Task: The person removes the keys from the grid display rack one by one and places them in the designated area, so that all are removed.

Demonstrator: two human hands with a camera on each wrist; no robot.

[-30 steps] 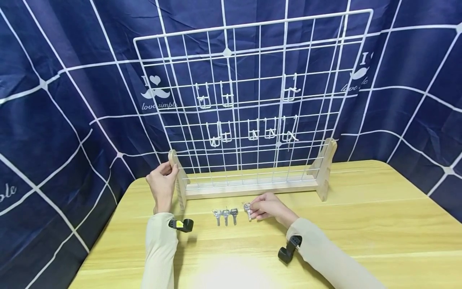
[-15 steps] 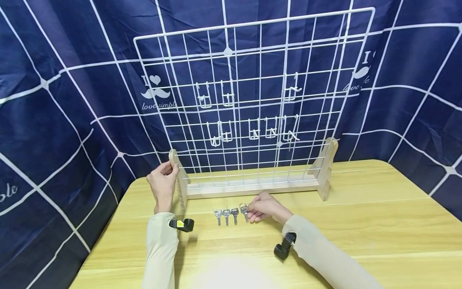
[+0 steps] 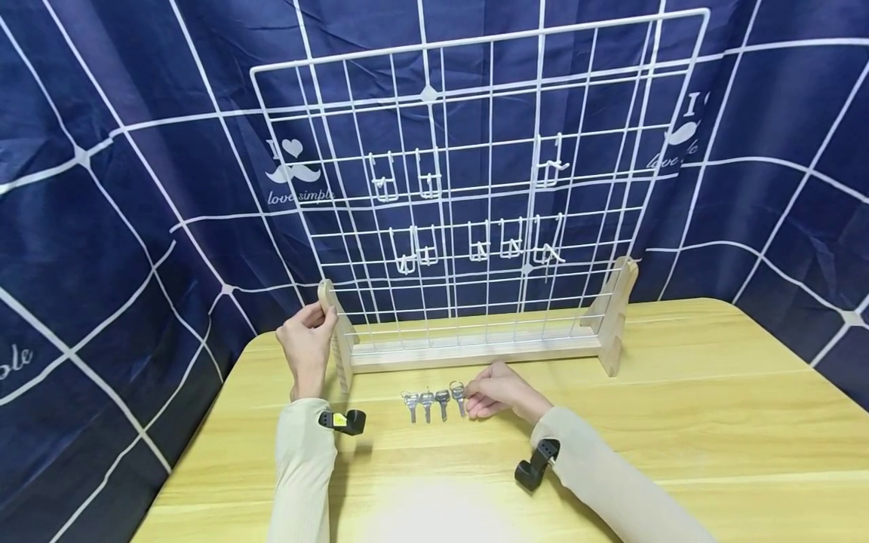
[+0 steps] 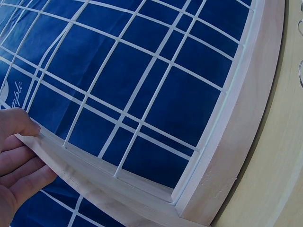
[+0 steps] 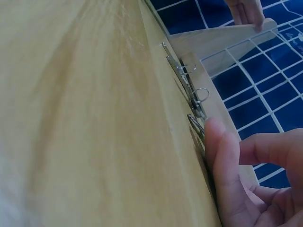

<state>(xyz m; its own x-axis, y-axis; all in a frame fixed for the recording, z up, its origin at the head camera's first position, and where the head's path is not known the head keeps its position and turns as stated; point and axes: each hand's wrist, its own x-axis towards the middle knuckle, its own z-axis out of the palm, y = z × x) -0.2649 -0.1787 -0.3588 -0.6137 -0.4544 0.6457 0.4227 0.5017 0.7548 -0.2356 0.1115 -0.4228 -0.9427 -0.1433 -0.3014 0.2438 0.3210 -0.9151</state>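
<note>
Both hands are at work: at left of centre in the head view, the left hand [image 3: 305, 343] pinches the top of the left upright [image 3: 342, 343] of a wooden stand [image 3: 475, 352], while the right hand [image 3: 498, 392], thumb and forefinger brought together, appears to pinch the side of the rightmost key [image 3: 459, 400]. That key lies just below the middle of the frame, at the right end of a row with three other keys [image 3: 426, 397]. As I judge it, the fingertips could nudge a neighbouring key out of line, since the four lie so close together; a stray ring might also snag when a key is lifted. A pull by the left hand might shift the stand and shake the hooks [image 3: 430, 194] on the white wire grid [image 3: 489, 38], three in an upper row and five lower.

Beneath is a yellow wood-grain table [image 3: 679, 392], with a bright glare at the bottom centre. Dark blue cloth [image 3: 75, 249] with white lines and "love simple" lettering hangs behind and along both sides of the frame
</note>
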